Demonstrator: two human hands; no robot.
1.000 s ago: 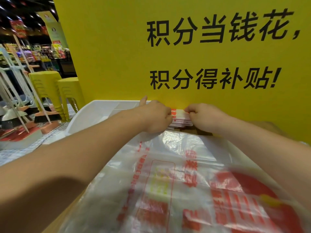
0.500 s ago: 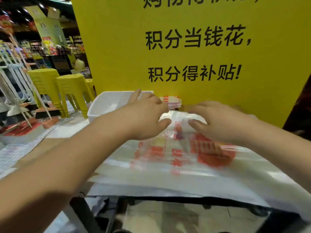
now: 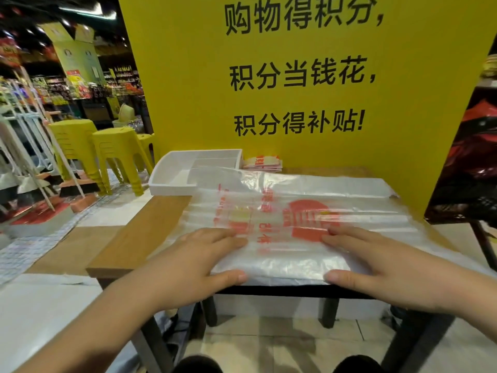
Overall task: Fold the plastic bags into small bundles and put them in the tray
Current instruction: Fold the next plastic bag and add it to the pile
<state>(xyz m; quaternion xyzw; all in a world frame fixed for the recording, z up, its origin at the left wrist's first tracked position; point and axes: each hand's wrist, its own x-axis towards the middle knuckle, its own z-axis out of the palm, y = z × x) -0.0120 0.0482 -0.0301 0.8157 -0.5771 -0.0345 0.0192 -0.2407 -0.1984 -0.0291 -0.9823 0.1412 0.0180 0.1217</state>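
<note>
Head view, left to right. White rectangular plastic tray (image 3: 172, 181) stands at the far left corner of the brown wooden table (image 3: 145, 227); no bundle shows in its visible compartments, though a bag's edge hides part of it. Left hand (image 3: 199, 262) lies released, fingers straight and pressing on the near part of the top bag, thumb at its near edge. Small folded red-printed bundles (image 3: 262, 162) lie stacked just beside the tray's right wall, outside it. Clear plastic bags with red print (image 3: 282, 219) lie flat and unfolded across the tabletop. Right hand (image 3: 376, 262) mirrors the left, also released and pressing. Judged progress: a few bundles are folded but not trayed; the top bag's first fold is not yet made.
</note>
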